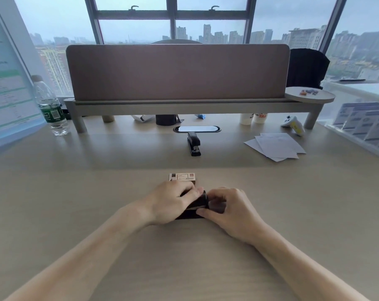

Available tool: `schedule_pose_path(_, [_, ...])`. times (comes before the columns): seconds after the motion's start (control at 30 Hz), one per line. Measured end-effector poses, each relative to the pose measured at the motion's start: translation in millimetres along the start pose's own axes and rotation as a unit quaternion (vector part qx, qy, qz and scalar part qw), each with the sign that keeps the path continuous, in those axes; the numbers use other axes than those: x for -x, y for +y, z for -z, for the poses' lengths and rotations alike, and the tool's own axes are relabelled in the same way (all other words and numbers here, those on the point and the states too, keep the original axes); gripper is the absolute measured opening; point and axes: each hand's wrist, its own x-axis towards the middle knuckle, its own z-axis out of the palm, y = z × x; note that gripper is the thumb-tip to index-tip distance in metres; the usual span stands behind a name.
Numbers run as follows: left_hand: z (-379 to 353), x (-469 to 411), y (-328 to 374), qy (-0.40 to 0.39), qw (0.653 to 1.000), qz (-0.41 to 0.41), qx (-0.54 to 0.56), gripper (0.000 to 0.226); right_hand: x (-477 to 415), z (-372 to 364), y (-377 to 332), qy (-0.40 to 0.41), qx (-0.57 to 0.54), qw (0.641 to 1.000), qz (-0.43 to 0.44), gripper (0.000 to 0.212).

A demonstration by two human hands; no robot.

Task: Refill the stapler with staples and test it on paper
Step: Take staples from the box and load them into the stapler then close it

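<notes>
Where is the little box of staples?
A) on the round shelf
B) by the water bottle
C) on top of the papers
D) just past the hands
D: the staple box sits on the desk just beyond the left hand and right hand, which both grip a black stapler.

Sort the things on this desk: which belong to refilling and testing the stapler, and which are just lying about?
For the job: held stapler, staple box, paper sheets.
Lying about: far stapler, water bottle, paper cups, game controller.
</notes>
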Motion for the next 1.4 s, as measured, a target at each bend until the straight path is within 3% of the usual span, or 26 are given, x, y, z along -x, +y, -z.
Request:
schedule_pose_path(0.17, [-13.7, -3.4, 3.1, 0.035, 0.999, 0.018, -0.001, 0.054, 0.2, 1.1, -2.7, 0.003, -0.011, 1.0, -0.011, 0.015])
schedule_pose_path(0.9, [-16.9, -3.1, 1.1, 0.037, 0.999, 0.026, -0.002, 0.054, 3.0, 6.5, -12.2, -0.022, 0.012, 1.0, -0.018, 0.025])
schedule_pose_path(1.0, [-12.4, 1.7, -0.2, 0.084, 0.996, -0.005, 0.024, 0.05, 7.2, 6.9, -15.5, -0.019, -0.019, 0.999, -0.032, 0.03])
schedule_pose_path(1.1, [-8.3, 8.7, -14.9, 0.195, 0.979, -0.031, 0.049, 0.047, 5.9, 22.1, -11.6, -0.016, -0.029, 0.999, -0.012, 0.034])
schedule_pose_path(1.17, [-9.5, 8.8, -25.2, 0.222, 0.971, -0.031, 0.088, 0.05, -7.7, 46.3, 1.0, 0.003, -0.031, 0.999, -0.016, 0.036])
schedule_pose_path(1.27, [-18.8, 4.7, -31.6, 0.213, 0.967, -0.04, 0.132, 0.055, -43.8, 88.9, 27.7, 0.117, -0.021, 0.99, -0.081, 0.04])
schedule_pose_path(1.4, [-26.0, -1.6, -35.8, 0.216, 0.962, -0.049, 0.157, 0.057, -86.8, 137.9, 71.3, 0.209, 0.131, 0.947, -0.207, 0.023])
